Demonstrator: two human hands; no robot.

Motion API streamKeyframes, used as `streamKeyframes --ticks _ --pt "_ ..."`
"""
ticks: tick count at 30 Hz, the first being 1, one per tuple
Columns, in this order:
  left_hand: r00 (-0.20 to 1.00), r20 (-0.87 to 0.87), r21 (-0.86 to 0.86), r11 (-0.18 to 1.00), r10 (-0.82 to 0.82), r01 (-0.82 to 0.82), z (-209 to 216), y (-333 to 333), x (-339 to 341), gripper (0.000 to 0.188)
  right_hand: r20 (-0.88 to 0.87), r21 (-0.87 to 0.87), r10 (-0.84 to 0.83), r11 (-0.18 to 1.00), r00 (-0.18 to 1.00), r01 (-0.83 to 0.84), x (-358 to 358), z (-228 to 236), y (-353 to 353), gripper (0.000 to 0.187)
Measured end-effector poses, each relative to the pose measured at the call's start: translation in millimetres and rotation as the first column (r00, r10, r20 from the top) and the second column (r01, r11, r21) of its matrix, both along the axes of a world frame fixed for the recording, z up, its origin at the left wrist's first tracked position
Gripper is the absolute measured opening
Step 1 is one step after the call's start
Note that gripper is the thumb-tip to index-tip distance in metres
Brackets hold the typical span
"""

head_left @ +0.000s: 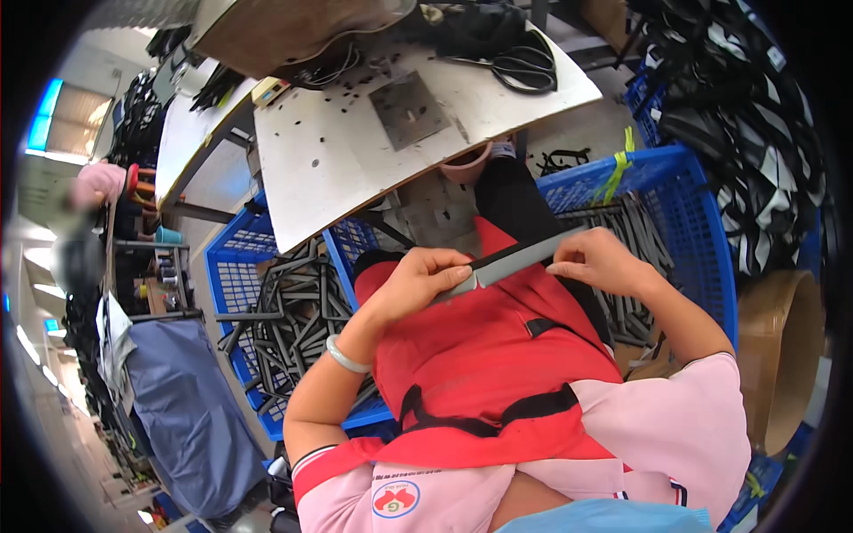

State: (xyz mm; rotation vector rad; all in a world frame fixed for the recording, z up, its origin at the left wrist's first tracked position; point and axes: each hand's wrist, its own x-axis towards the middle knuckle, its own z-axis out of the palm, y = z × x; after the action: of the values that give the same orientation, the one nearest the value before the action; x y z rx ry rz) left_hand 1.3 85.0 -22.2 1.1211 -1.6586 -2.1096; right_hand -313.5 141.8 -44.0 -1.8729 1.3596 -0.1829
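Observation:
A long, slim grey strip [515, 261] with a black upper edge lies across my lap, over a red apron [480, 355]. My left hand [425, 281] grips its left end between thumb and fingers. A small notch or split shows in the grey just beside that thumb. At the strip's right end my right hand [597, 261] is closed, fingers curled and thumb pressed in; the fingertips partly hide what they pinch. Blue crates stand on both sides of my legs: the left crate [233, 306] holds many loose grey strips, and the right crate [711, 222] holds more, lying lengthwise.
Ahead is a white table [306, 191] with a metal plate [410, 111], black-handled scissors [522, 69] and dark scraps. Black and grey pieces [755, 133] are heaped at right above a cardboard drum [777, 355]. A person in pink [102, 182] is far left.

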Motion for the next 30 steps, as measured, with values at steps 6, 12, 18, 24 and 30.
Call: streamKeyframes --ticks 6,12,18,24,30 --pt "0.975 -0.221 0.036 0.999 -0.01 0.018 51 -19 -24 0.021 0.387 -0.342 0.149 0.94 0.91 -0.009 68 66 -39 0.05" --pt "0.996 -0.04 -0.068 0.994 0.079 -0.082 91 -56 -5 0.021 -0.144 -0.711 0.06 0.688 0.988 -0.146 60 90 -98 0.023" --pt "0.912 -0.009 -0.866 0.452 0.411 -0.212 78 -92 -13 0.023 -0.22 -0.77 -0.006 0.615 0.975 -0.17 70 89 -168 0.024" --pt "0.904 -0.011 -0.792 0.548 0.427 -0.268 71 -136 -13 0.025 -0.256 -0.762 -0.093 0.632 0.962 -0.141 72 87 -208 0.028" --pt "0.904 0.003 -0.719 0.629 0.427 -0.295 66 -152 -10 0.026 -0.282 -0.719 -0.091 0.679 0.955 -0.148 76 84 -223 0.031"
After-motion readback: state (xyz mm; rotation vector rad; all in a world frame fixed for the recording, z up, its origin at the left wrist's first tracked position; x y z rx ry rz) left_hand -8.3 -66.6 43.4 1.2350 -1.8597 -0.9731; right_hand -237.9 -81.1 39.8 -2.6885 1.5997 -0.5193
